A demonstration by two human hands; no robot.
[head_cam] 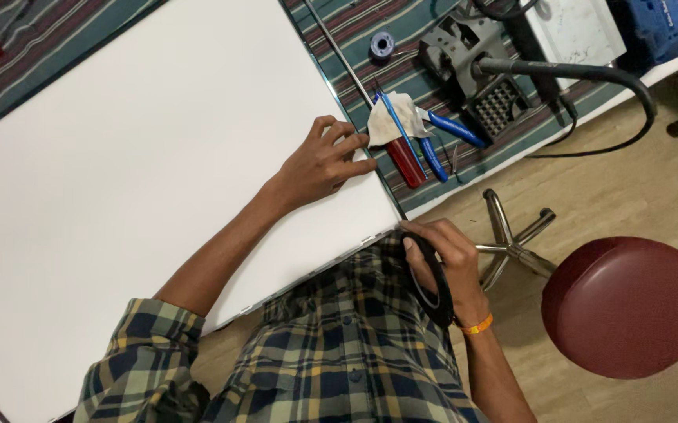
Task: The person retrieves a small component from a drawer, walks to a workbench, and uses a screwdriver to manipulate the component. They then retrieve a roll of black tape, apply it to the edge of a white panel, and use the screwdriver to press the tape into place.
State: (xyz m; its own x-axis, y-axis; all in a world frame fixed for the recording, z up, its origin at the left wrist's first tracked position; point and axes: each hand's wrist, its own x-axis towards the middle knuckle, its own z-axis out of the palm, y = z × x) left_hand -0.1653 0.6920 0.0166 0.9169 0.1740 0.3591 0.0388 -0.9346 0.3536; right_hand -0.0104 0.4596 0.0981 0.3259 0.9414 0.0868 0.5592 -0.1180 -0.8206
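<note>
A large white flat panel (135, 172) lies across the striped cloth on the table. My left hand (323, 160) rests on the panel near its right edge, fingers spread and pressing down, holding nothing. Below the panel's near right corner, my right hand (448, 262) grips a black roll of tape (431, 282), held close to my checked shirt. An orange band sits on that wrist.
Right of the panel lie a red-handled screwdriver (405, 160), blue-handled pliers (448, 129), a white cloth (392, 117), a thin metal rod and a small solder spool (382, 43). A grey soldering stand (476, 70) and black cable sit behind. A maroon stool (625, 305) stands on the floor.
</note>
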